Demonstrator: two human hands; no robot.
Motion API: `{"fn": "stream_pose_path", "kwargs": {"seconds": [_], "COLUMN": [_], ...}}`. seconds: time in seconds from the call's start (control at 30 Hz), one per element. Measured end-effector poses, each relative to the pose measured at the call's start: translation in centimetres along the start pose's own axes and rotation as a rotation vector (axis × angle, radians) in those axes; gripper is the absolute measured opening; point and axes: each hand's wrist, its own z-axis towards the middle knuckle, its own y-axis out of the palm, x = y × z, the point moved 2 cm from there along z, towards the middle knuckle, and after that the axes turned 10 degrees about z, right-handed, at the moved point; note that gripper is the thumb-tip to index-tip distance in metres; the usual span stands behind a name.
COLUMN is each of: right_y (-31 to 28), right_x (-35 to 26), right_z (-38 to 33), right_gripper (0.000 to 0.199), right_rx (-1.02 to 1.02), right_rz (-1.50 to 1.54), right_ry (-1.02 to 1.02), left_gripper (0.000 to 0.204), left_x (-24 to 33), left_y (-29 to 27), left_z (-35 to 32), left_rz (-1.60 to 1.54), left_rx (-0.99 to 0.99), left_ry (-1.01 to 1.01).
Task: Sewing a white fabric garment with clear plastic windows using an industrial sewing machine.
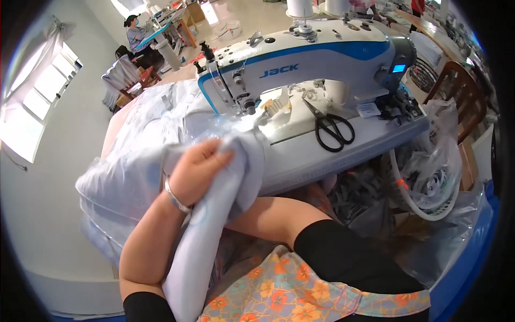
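Note:
My left hand (199, 167) is closed on a bunched piece of pale blue-white cloth (206, 236), in front of the sewing machine (306, 64). The cloth hangs from the fist toward my lap, and its upper end is blurred near the needle area. My right forearm (268, 217) reaches left, low under the machine bed's front edge. Its hand is hidden behind the hanging cloth, so its fingers do not show. Black-handled scissors (333, 133) lie on the machine bed (300, 155), blades pointing toward the back.
More pale cloth (134, 134) is heaped left of the needle. Thread cones (299, 7) stand on the machine top. A white-rimmed basket (429, 212) with plastic bags is at the right, near a wooden chair (464, 96). Far left, another person (137, 37) sits at a table.

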Motion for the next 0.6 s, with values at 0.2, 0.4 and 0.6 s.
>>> {"fn": "stream_pose_path", "kwargs": {"seconds": [0.2, 0.4, 0.6], "right_y": [-3.5, -3.7, -1.8], "right_x": [2.9, 2.6, 0.9], "right_z": [-6.1, -12.1, -11.7], "right_gripper": [0.053, 0.036, 0.032], "right_rx": [-0.198, 0.176, 0.114], "right_rz": [0.471, 0.052, 0.295], "right_ry": [0.279, 0.281, -0.014], "left_gripper": [0.027, 0.019, 0.032], "left_x": [-7.9, -3.6, 3.9], "left_y": [-1.8, 0.3, 2.3], "left_z": [-6.4, -4.7, 4.5], "left_rz": [-0.21, 0.886, 1.35], "left_rx": [0.111, -0.167, 0.212], "left_ry": [-0.144, 0.062, 0.563]}}
